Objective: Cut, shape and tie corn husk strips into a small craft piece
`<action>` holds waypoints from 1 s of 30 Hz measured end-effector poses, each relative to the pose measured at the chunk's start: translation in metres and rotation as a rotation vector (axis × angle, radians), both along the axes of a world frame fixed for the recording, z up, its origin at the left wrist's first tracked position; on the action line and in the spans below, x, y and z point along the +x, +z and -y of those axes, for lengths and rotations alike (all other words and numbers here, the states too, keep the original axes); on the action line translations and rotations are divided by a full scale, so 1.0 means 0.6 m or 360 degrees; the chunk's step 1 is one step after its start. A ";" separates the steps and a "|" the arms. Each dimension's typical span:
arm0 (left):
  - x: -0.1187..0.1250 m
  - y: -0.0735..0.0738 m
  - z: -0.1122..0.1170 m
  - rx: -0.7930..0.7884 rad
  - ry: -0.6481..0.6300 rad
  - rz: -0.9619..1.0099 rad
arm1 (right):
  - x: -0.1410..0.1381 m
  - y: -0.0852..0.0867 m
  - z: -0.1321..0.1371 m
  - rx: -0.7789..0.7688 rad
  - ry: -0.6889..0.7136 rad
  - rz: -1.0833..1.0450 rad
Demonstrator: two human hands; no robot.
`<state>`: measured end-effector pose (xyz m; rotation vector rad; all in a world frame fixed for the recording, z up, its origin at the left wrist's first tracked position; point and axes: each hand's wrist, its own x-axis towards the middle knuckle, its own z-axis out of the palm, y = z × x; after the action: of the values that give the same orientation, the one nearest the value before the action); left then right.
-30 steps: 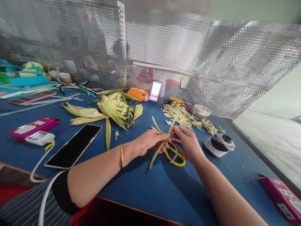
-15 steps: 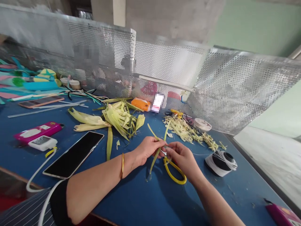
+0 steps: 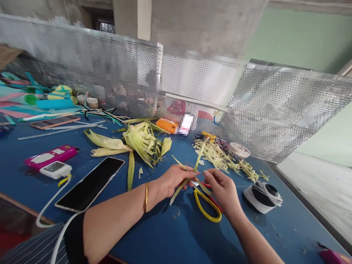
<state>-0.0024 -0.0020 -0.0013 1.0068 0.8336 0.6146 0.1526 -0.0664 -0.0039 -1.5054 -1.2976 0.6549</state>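
Note:
My left hand (image 3: 178,179) pinches crossed strips of corn husk (image 3: 200,157); some point up and away, others hang down toward the table. Close on its right, my right hand (image 3: 221,185) has its thumb and fingers drawn together. What they hold, if anything, is too small to make out. Below the hands lie scissors (image 3: 207,208) with one yellow and one red handle, their blades partly hidden by the husk and my left fingers. To the right stands a spool of white thread (image 3: 262,197), and a faint thread runs from it toward my right hand.
A pile of corn husks (image 3: 144,141) lies beyond my left hand, with shredded husk (image 3: 216,156) at the back right. A black-screened phone (image 3: 90,183), a magenta box (image 3: 52,157) and a white cable (image 3: 41,209) lie left. A perforated metal screen (image 3: 198,77) borders the back.
My right hand has drawn slightly away from my left, opening a gap between them. The husk strips have shifted in my left fingers, and the scissors' red handle now shows.

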 end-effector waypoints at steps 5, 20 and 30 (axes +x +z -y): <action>0.001 -0.008 0.011 0.0042 -0.0362 -0.0103 | 0.003 0.000 -0.007 -0.0101 0.0134 -0.0441; 0.005 -0.007 0.024 0.0130 -0.0318 -0.0216 | 0.019 -0.018 -0.005 0.0449 -0.0580 0.0208; 0.018 0.001 0.053 0.0293 -0.0386 -0.0501 | -0.019 -0.017 0.010 0.0450 0.0265 0.0996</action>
<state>0.0084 -0.0340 -0.0006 1.3733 0.9229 0.3323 0.1414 -0.0721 -0.0143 -1.4219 -1.9124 0.0768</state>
